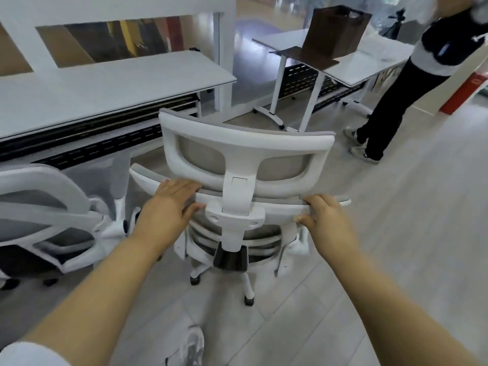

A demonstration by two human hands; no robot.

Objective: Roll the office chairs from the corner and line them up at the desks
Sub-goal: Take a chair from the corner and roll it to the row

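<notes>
Fingers (184, 184) of both hands grip the unlabelled white chair (245, 165) back.

An office: long white desks (105, 83), white mesh office chairs (245, 165) on castors, pale plank floor (396, 220).

Chair (243, 165) frame looks like smooth white plastic, slight sheen; headrest and back filled with grey mesh cloth. Desk (111, 83) top pale, smooth, matt-ish laminate look. Floor (396, 233) light wood-look planks, low gloss. Brown bag (335, 33) on far table seems matt paper.
</notes>
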